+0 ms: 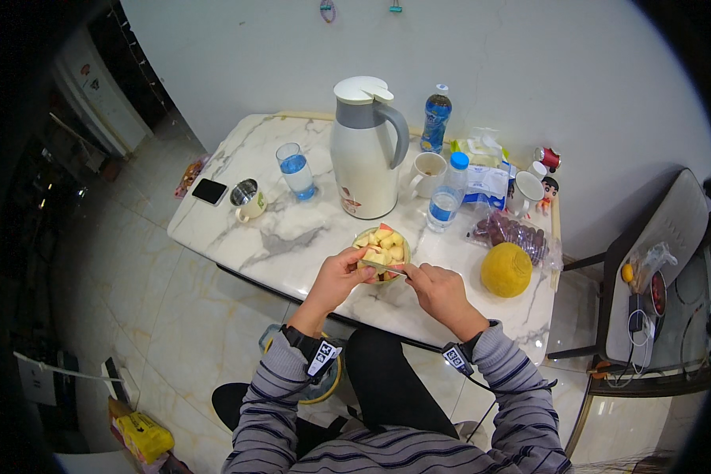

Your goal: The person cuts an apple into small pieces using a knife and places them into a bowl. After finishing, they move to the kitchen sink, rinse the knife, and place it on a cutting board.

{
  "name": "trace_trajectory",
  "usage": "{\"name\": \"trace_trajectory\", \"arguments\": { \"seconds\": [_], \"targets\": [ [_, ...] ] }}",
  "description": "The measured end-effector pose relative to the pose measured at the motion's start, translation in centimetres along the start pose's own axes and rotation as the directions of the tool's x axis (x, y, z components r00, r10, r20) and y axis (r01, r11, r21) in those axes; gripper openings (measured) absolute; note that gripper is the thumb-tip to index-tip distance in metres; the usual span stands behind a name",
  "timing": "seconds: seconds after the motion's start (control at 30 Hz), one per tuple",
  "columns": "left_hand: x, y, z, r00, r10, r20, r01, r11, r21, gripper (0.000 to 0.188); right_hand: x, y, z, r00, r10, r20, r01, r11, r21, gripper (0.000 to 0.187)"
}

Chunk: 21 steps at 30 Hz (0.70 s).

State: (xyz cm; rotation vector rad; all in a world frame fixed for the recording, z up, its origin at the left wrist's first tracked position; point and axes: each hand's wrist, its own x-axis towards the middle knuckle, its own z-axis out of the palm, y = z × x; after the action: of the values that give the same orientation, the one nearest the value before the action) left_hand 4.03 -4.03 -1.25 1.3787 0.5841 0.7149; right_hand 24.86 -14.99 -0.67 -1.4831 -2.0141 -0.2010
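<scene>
My left hand (336, 278) is closed on a piece of apple (376, 257), pale-fleshed with some red skin, over a bowl (408, 250) near the table's front edge. In my right hand (440, 295) is a small knife (389, 269), its blade pointing left and lying against the apple piece. Several cut apple chunks (382, 236) fill the bowl, and my fingers hide its near side. Behind the bowl stands a tall white thermos jug (355, 178) with a grey handle. A large yellow round fruit (506, 270) rests to the right of my right hand.
On the marble-patterned table (292, 249) stand a steel-lined cup (249, 200), a glass of water (295, 171), two bottles and white mugs. A phone (209, 191) lies far left. Bagged grapes (513, 237) sit behind the yellow fruit. A chair (648, 261) is at the right.
</scene>
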Motion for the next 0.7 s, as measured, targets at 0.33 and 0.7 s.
{"name": "trace_trajectory", "arguments": {
  "seconds": [0.33, 0.7],
  "targets": [
    [0.2, -0.6, 0.3, 0.996, -0.091, -0.013, 0.09, 0.991, -0.101, 0.032, -0.1, 0.4, 0.5, 1.0, 0.008, 0.016, -0.008, 0.999, 0.052, 0.03],
    [0.0, 0.1, 0.4, 0.977, -0.211, 0.026, 0.211, 0.948, -0.24, 0.025, 0.1, 0.8, 0.8, 1.0, -0.006, -0.011, 0.007, 0.996, 0.084, 0.03]
  ]
}}
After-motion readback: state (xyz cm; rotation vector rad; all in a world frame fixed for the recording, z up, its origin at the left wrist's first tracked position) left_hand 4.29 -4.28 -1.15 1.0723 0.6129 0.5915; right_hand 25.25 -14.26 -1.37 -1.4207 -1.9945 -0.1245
